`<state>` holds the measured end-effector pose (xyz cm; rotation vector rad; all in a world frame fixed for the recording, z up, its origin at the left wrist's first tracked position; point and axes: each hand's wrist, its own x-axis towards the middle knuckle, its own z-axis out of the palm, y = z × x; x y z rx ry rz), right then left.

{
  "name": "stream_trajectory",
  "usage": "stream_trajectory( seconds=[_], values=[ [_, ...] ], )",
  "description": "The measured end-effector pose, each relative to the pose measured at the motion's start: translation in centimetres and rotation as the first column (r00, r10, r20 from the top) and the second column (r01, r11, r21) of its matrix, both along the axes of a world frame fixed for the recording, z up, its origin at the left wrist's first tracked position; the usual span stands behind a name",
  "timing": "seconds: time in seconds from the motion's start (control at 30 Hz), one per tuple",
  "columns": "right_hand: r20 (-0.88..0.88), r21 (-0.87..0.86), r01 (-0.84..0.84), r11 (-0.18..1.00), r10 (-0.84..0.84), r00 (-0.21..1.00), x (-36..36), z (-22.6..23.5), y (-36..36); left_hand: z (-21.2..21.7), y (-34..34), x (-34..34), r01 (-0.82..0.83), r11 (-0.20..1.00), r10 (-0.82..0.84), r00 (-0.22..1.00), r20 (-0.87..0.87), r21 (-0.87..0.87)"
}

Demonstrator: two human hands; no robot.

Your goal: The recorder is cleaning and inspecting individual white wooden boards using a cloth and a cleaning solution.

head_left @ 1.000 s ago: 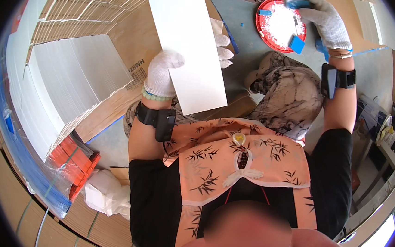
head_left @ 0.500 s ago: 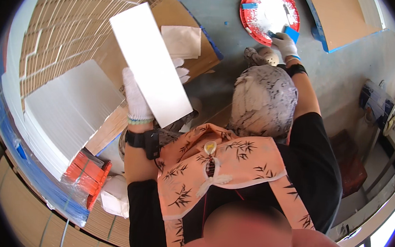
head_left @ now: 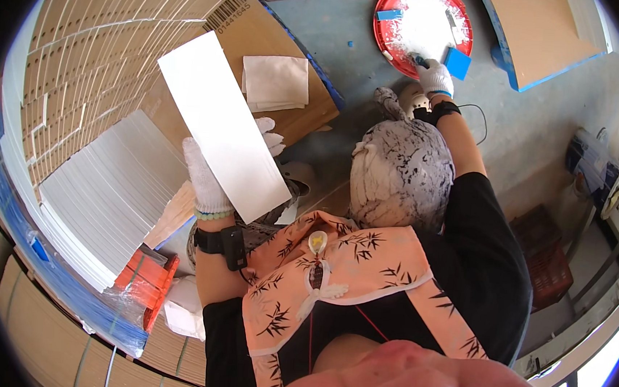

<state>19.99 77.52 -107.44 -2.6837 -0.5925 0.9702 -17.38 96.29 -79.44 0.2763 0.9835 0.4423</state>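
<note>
My left hand [head_left: 205,178], in a white knit glove, grips a long white rectangular board [head_left: 224,125] by its two long edges, its fingertips showing past the far edge. The board is tilted across my lap. My right hand [head_left: 435,78], also gloved, is closed at the near rim of a round red lid [head_left: 377,33] coated with white paste. A small dark-teal tool [head_left: 420,60] sticks out of its fingers onto the paste; its exact kind is partly hidden. Beside that hand lies a blue square piece [head_left: 456,63], overlapping the lid's rim.
A smaller blue piece [head_left: 390,15] and a thin spatula-like tool [head_left: 452,19] lie on the lid. Stacked white boards [head_left: 110,189] stand at left, near a folded white cloth [head_left: 276,82] on cardboard. A brown panel [head_left: 540,37] is at far right, a dark red crate [head_left: 544,263] at right.
My right hand has shifted slightly left along the lid's near rim, away from the blue square piece. My left hand and the board sit a little lower and further left in view.
</note>
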Motion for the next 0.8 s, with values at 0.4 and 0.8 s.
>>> stream_trajectory(
  seconds=[0.4, 0.8],
  values=[
    [-0.277, 0.119, -0.040, 0.992, 0.072, 0.958, -2.8, 13.3, 6.1, 4.1, 2.4, -7.0, -0.134, 0.990, 0.133, 0.991, 0.017, 0.050],
    [0.085, 0.010, -0.965, 0.263, 0.961, 0.263, -24.3, 24.6, 23.4, 6.4, 3.3, -17.7, -0.310, 0.951, 0.289, 0.868, 0.403, -0.013]
  ],
)
